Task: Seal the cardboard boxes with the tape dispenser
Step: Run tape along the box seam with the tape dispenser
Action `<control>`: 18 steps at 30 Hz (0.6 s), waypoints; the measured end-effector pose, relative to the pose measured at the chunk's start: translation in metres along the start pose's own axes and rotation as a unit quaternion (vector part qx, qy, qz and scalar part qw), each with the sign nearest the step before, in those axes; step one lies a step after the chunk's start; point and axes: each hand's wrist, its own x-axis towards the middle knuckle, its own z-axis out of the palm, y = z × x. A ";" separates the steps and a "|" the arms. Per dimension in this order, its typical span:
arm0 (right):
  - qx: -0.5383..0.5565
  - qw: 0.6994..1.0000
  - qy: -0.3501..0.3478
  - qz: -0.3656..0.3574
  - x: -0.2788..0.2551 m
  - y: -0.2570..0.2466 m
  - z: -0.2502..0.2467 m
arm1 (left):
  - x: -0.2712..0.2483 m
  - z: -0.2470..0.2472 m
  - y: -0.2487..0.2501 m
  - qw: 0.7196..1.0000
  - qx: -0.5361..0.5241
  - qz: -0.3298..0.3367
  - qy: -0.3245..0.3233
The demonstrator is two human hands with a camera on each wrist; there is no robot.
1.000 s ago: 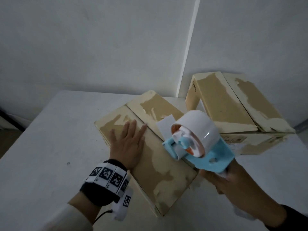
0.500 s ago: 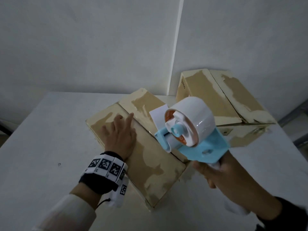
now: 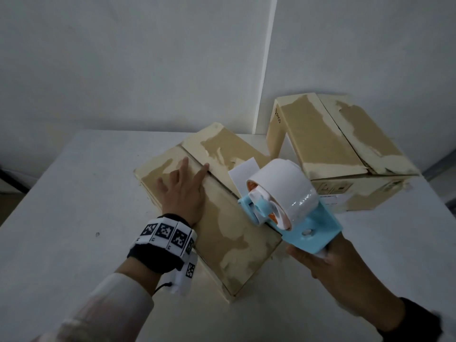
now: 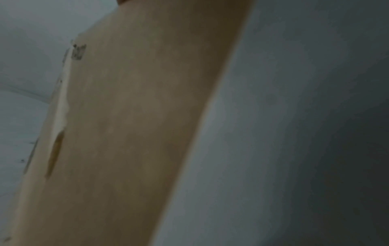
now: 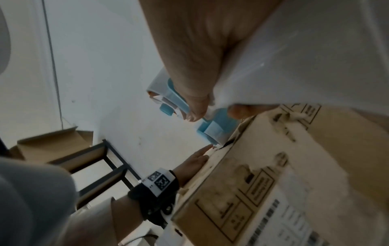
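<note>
A near cardboard box (image 3: 222,225) on a white table (image 3: 61,218) is pinned flat by the left hand (image 3: 182,191), its fingers spread straight over the left flap beside the centre seam, gripping nothing. The tape dispenser (image 3: 288,206), blue-framed and loaded with a white roll, is clasped by its handle in the right hand (image 3: 328,262), fingers wrapped around it, and is held just above the right flap near the seam's middle; a loose tongue of white tape (image 3: 243,175) is seen standing up ahead of the roll. No fresh strip is visible along the seam, so the sealing of this box is judged barely begun, with the tape yet to be pressed down and drawn along the join. A second cardboard box (image 3: 333,149) is seen behind to the right, against the wall; its flaps are closed, but whether its seam has been taped cannot be told. Both lids are marked by torn patches, apparently left by old tape.
</note>
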 end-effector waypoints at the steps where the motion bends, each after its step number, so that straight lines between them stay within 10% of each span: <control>1: -0.009 1.000 0.001 0.001 0.000 0.001 0.000 | -0.001 -0.001 0.000 1.000 0.002 0.002 -0.003; 18: 0.031 0.999 -0.010 -0.010 0.005 0.011 -0.005 | -0.086 0.009 0.036 0.978 -0.002 0.191 -0.086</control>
